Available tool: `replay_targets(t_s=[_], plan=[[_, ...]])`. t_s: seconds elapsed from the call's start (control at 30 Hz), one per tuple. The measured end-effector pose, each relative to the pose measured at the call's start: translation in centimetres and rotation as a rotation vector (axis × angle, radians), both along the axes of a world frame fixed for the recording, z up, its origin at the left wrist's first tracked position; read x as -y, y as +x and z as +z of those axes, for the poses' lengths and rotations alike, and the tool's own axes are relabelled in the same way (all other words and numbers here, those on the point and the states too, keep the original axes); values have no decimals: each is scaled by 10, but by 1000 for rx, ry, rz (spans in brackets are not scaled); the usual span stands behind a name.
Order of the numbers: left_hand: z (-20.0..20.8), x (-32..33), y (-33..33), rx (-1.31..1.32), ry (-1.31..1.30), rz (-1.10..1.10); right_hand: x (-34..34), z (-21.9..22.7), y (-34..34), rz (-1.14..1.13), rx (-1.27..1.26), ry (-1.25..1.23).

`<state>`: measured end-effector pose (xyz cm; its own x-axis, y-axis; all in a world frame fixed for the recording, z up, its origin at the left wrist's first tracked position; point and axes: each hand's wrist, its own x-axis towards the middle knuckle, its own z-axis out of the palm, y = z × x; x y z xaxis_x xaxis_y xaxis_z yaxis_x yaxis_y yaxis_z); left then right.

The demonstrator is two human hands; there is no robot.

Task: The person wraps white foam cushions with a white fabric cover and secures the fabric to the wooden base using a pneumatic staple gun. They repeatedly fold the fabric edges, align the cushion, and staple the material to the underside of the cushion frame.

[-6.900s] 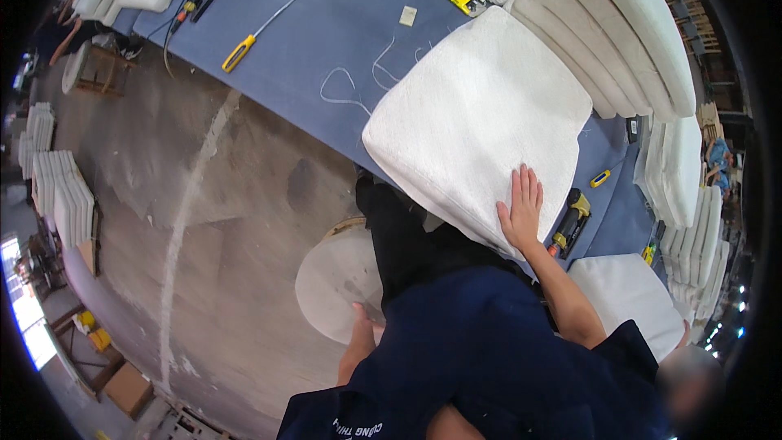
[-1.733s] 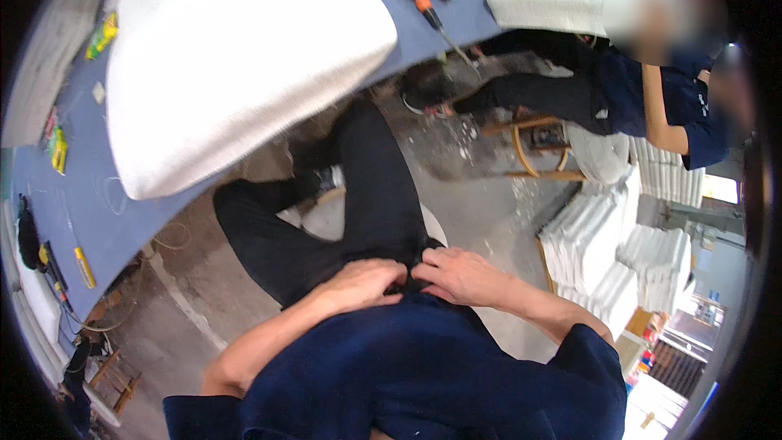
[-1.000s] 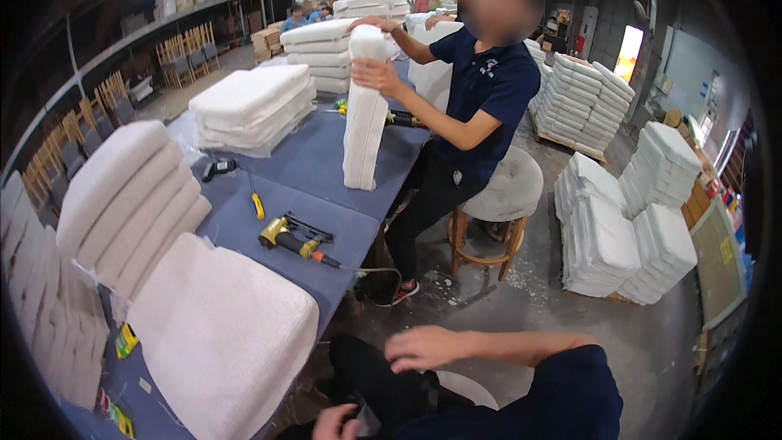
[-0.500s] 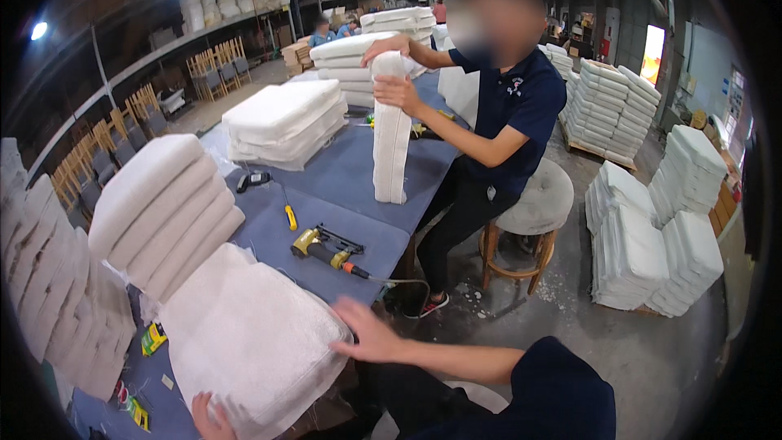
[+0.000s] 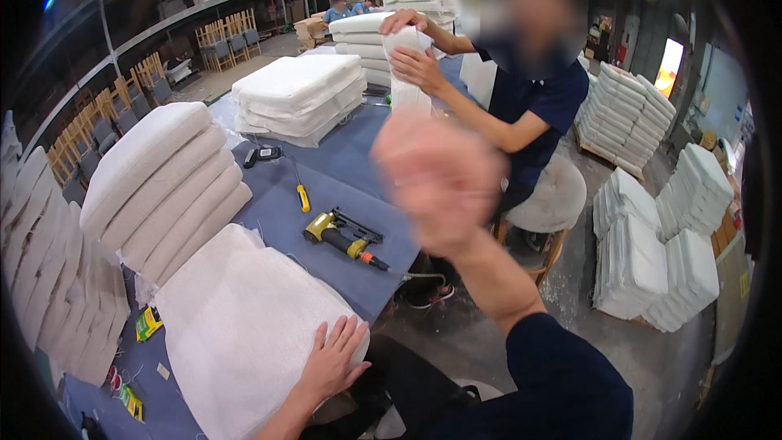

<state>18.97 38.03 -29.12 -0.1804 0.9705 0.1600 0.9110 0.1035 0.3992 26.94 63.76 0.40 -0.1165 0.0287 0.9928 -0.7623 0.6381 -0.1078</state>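
A white fabric-covered seat cushion (image 5: 236,318) lies in front of me at the table's near edge. My left hand (image 5: 332,358) rests flat on its right corner, fingers apart. My right hand (image 5: 440,179) is lifted well above the table, in front of a co-worker; motion blurs its fingers, so I cannot tell what, if anything, is in them. Beyond the cushion, a yellow and black pneumatic staple gun (image 5: 342,236) lies on the blue table cover (image 5: 342,167) with its air hose attached. A yellow-handled screwdriver (image 5: 303,197) is near it.
Stacked cushions (image 5: 171,187) lean at the left, and another white stack (image 5: 301,94) stands farther back. Across the table, a co-worker (image 5: 529,98) holds a cushion upright with both hands. A round stool (image 5: 550,195) and cushion piles (image 5: 627,253) stand on the right.
My right hand has left the cushion's edge and risen up and forward. My left hand has moved from the near edge onto the cushion's right corner. The view has shifted slightly.
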Motion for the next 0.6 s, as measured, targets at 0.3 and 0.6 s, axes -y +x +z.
replay_targets(t_s=[0.3,0.6], plan=[[0,-8,-19,-190,-102,38,96,-402,16,116,1169,-699],[8,38,21,-63,-211,-7,137,-404,87,587,1495,-1789]])
